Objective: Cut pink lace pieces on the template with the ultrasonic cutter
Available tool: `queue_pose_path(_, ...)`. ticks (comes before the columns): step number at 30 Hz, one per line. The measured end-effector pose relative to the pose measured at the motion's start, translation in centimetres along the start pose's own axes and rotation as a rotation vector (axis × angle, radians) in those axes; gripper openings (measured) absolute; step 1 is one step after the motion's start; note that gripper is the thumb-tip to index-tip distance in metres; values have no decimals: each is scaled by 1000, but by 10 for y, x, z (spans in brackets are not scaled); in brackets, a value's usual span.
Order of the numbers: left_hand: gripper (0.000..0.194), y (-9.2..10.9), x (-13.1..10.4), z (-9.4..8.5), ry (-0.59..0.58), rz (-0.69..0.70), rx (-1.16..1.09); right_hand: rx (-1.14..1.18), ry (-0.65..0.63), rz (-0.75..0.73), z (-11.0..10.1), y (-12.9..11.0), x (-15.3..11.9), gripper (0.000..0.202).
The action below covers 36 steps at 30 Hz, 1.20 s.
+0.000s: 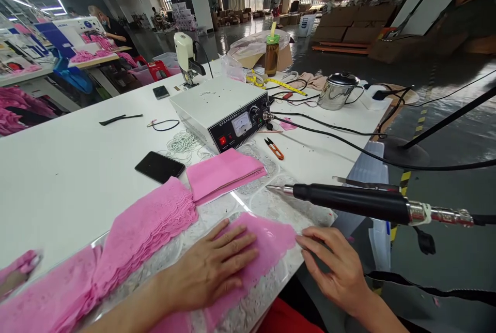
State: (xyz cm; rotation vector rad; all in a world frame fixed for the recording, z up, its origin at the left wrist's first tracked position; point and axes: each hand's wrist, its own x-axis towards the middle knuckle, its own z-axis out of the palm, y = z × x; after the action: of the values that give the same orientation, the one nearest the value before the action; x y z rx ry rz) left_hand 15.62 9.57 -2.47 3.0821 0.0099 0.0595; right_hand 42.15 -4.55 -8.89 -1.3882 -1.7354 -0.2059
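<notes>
A thin pink fabric piece (271, 237) with a scalloped edge lies on the clear-covered, marbled work surface at the table's front edge. My left hand (217, 266) rests flat on its left part, fingers spread. At its right tip is my right hand (333, 266), thumb and fingers bent close around the edge; whether they pinch the fabric is hard to tell. Just above, a black pen-like tool (349, 201) with a metal tip points left over the surface. A folded pink stack (222, 172) lies behind the piece, and layered pink pieces (143, 229) spread to the left.
Behind the stacks stands a control box (220, 105) with a cable to the right. Orange snips (274, 149), a black phone (160, 166), a glass pot (338, 92) and a bottle (272, 56) are on the table (70, 167). A person (112, 30) is at the back left.
</notes>
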Motion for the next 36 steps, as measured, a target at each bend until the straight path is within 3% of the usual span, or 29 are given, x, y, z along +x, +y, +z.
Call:
queue_pose_path(8,51,0,-3,5,5,-25,-5,33,-10,98,-7,3,0,23)
queue_pose_path(12,50,-1,-3,5,25,-7,15,95,60,437,-22,11,7,16)
queue_pose_path(15,49,-2,-4,6,50,1,24,282,133,662,-25,16,18,17)
queue_pose_path(19,49,-2,-4,5,65,9,12,678,297,785,-10,19,32,52)
queue_pose_path(22,49,-3,-5,3,81,18,-18,838,346,802,7,19,38,58)
queue_pose_path(26,48,-4,-6,3,75,24,-42,838,448,731,22,23,41,50)
queue_pose_path(30,44,-5,-6,4,96,25,-63,863,446,680,28,27,50,47)
queue_pose_path(36,40,-6,-8,3,129,44,-73,998,603,683,39,28,73,26)
